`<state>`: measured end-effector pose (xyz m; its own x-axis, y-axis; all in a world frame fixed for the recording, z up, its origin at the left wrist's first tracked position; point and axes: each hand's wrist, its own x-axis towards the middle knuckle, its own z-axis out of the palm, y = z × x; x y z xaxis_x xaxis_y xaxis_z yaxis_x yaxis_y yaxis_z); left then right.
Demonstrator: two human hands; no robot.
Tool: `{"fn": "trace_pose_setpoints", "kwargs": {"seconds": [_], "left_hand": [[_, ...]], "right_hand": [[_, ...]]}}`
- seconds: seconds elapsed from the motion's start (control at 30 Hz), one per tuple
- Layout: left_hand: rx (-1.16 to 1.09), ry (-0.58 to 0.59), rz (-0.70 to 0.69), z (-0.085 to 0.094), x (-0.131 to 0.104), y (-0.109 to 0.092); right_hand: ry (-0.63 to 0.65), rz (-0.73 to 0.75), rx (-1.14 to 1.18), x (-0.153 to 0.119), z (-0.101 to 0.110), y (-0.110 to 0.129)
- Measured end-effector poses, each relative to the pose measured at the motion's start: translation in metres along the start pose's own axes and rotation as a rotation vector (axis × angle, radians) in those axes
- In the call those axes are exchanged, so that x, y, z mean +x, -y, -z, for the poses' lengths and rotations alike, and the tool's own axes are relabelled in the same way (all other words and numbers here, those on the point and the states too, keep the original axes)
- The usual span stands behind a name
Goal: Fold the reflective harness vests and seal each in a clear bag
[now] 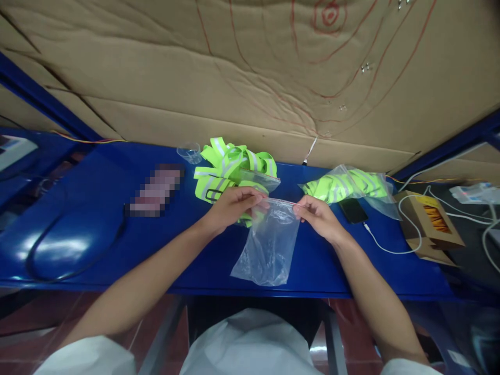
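Note:
A clear zip-lock bag [269, 250] hangs between my two hands over the front of the blue table, its zip edge uppermost. My left hand [244, 203] pinches one top corner, and my right hand [312, 211] pinches the other. The bag looks flat, with nothing visible inside. Just behind my left hand lies a heap of neon yellow-green reflective straps [234, 161] with silver stripes and a black buckle. Another clear bag [260, 179] rests on that heap. Beyond my right hand is a plastic bag filled with similar reflective straps [344, 185].
A phone [353, 211] with a white cable lies right of my right hand, beside an open cardboard box [429, 224]. At the back stands a clear plastic cup [189, 152]. A blurred-out rectangular item [158, 191] lies left on the blue table [97, 224]. Cardboard [156, 78] walls the back.

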<state>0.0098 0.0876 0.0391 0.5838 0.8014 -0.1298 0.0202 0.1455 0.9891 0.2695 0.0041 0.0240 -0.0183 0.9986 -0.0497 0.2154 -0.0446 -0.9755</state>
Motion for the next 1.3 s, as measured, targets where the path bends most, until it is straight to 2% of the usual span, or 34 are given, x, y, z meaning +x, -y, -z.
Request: {"fn": "trace_pose_setpoints", "kwargs": {"seconds": [0.2, 0.3, 0.37, 0.47, 0.57, 0.67, 0.8, 0.9, 1.13, 1.3], "left_hand": [[0.038, 0.045, 0.025, -0.003, -0.005, 0.002], [0.114, -0.008, -0.052, -0.006, -0.006, 0.007], [0.126, -0.002, -0.114, -0.009, -0.007, 0.011], [0.139, 0.028, -0.176, -0.012, -0.01, 0.012], [0.133, 0.017, -0.179, -0.009, -0.013, 0.006], [0.089, 0.031, -0.119, 0.001, -0.012, -0.001], [0.064, 0.151, -0.029, 0.015, -0.006, -0.005], [0.07, 0.15, -0.004, 0.019, -0.003, -0.003], [0.018, 0.109, -0.026, 0.006, -0.007, -0.001], [0.04, 0.172, -0.076, -0.01, -0.011, 0.01]], "right_hand": [[0.013, 0.122, -0.091, -0.003, -0.005, 0.001], [0.011, 0.164, -0.144, -0.006, -0.009, 0.0], [0.025, 0.173, -0.174, -0.008, -0.012, -0.001], [0.041, 0.146, -0.181, -0.01, -0.016, 0.001], [0.043, 0.121, -0.148, -0.011, -0.018, 0.006], [0.048, 0.095, -0.077, -0.01, -0.013, 0.009], [0.042, -0.015, 0.037, -0.006, 0.0, 0.009], [0.028, -0.074, 0.104, -0.005, 0.005, 0.009], [0.018, -0.012, 0.076, -0.007, 0.006, 0.014], [0.224, -0.057, -0.007, -0.009, 0.002, 0.014]]}}
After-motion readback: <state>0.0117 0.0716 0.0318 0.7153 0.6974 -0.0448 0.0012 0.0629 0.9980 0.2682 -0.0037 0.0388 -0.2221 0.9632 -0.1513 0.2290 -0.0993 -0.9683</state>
